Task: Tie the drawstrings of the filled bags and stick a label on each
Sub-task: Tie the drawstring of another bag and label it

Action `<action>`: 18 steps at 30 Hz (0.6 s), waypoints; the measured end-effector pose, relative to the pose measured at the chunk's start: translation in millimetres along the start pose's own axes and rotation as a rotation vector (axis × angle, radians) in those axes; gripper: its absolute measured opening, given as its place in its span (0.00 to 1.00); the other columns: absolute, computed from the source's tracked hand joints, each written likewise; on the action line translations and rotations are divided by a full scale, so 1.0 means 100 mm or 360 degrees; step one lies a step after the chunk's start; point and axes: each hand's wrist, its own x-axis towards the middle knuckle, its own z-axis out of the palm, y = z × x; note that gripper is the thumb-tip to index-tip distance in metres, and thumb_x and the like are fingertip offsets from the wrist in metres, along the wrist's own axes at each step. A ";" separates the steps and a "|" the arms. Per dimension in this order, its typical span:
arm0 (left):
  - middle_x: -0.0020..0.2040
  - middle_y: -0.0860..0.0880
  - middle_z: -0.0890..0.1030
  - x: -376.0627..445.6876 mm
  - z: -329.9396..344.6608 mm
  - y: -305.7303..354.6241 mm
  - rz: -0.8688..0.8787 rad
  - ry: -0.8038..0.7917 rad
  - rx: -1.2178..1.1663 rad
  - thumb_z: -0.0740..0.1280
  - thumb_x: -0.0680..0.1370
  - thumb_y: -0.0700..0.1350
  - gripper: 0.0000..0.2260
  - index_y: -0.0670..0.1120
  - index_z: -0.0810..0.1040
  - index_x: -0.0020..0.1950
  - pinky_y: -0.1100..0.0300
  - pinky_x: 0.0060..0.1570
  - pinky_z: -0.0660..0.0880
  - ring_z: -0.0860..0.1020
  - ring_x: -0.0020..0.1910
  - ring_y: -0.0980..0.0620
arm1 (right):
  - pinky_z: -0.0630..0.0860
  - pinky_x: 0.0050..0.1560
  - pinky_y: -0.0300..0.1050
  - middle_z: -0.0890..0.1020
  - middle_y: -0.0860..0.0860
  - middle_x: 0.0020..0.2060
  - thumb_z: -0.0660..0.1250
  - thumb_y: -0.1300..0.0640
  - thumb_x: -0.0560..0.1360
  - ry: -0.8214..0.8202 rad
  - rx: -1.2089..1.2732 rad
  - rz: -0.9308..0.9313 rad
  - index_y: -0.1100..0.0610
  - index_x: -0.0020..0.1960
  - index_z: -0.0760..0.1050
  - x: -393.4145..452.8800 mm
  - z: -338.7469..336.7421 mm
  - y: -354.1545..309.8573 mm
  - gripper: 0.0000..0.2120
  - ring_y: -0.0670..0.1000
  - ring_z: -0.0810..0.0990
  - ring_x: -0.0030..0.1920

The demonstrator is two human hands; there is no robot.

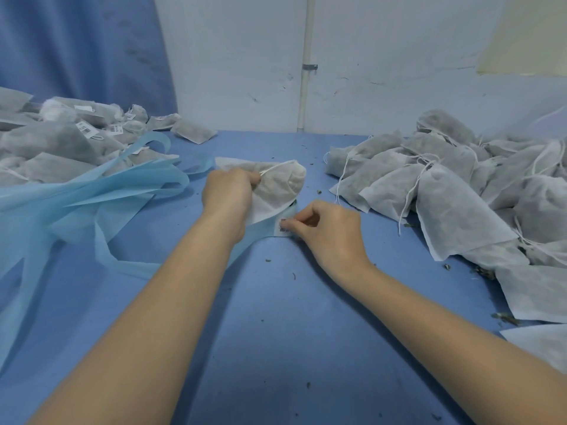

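My left hand (228,194) has its grip closed on the white non-woven drawstring bag (280,185), filled with something dark, pinching it near the cinched neck; the bag sits at the middle of the blue cloth-covered surface (291,317). My right hand (325,228) pinches a small white barcode label (283,226) on the pale blue backing strip (260,228), just under the bag. Unlabelled bags (445,185) lie heaped along the right edge of the surface, labelled ones (61,139) toward the far left corner.

Risks, as I judge them: the label could tear or curl onto itself if I peel too sharply, or stick to my fingertip. Loose dried bits on the surface could foul the adhesive. If my left grip slackens, the cord may loosen.
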 end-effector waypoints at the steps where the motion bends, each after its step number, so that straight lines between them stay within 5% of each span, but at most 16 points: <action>1: 0.53 0.45 0.81 0.01 0.01 -0.01 0.0005 -0.0001 0.0011 0.68 0.72 0.40 0.07 0.44 0.78 0.49 0.55 0.51 0.74 0.78 0.54 0.45 | 0.69 0.39 0.27 0.78 0.40 0.30 0.75 0.53 0.70 -0.0004 -0.0001 -0.0013 0.51 0.34 0.76 -0.02 0.00 -0.01 0.10 0.39 0.75 0.34; 7: 0.55 0.44 0.80 0.03 0.03 -0.03 0.0014 0.0023 0.0000 0.69 0.72 0.40 0.16 0.41 0.77 0.59 0.55 0.52 0.74 0.78 0.55 0.44 | 0.71 0.41 0.31 0.83 0.48 0.34 0.78 0.54 0.67 -0.0205 -0.0027 -0.0075 0.51 0.35 0.79 -0.15 -0.03 -0.09 0.08 0.46 0.79 0.38; 11: 0.46 0.47 0.80 -0.04 0.01 0.00 0.0076 0.0012 0.0079 0.68 0.72 0.39 0.01 0.45 0.78 0.42 0.59 0.41 0.70 0.77 0.49 0.45 | 0.71 0.54 0.36 0.80 0.49 0.51 0.78 0.48 0.66 -0.0574 -0.0124 -0.0187 0.46 0.35 0.78 -0.25 -0.20 -0.13 0.08 0.46 0.77 0.52; 13: 0.45 0.48 0.80 -0.06 0.01 0.02 0.0205 -0.0027 0.0158 0.69 0.73 0.39 0.05 0.48 0.77 0.38 0.59 0.43 0.70 0.76 0.47 0.47 | 0.68 0.64 0.41 0.72 0.47 0.64 0.78 0.47 0.65 -0.0653 -0.0174 -0.0172 0.44 0.38 0.78 -0.28 -0.34 -0.14 0.08 0.46 0.71 0.64; 18: 0.50 0.48 0.83 -0.20 0.04 0.07 0.0527 -0.0275 0.0219 0.69 0.73 0.39 0.07 0.46 0.81 0.50 0.54 0.57 0.73 0.80 0.53 0.49 | 0.65 0.63 0.38 0.71 0.47 0.60 0.78 0.50 0.65 -0.0198 -0.0066 -0.0377 0.45 0.38 0.78 -0.21 -0.74 -0.26 0.09 0.46 0.70 0.61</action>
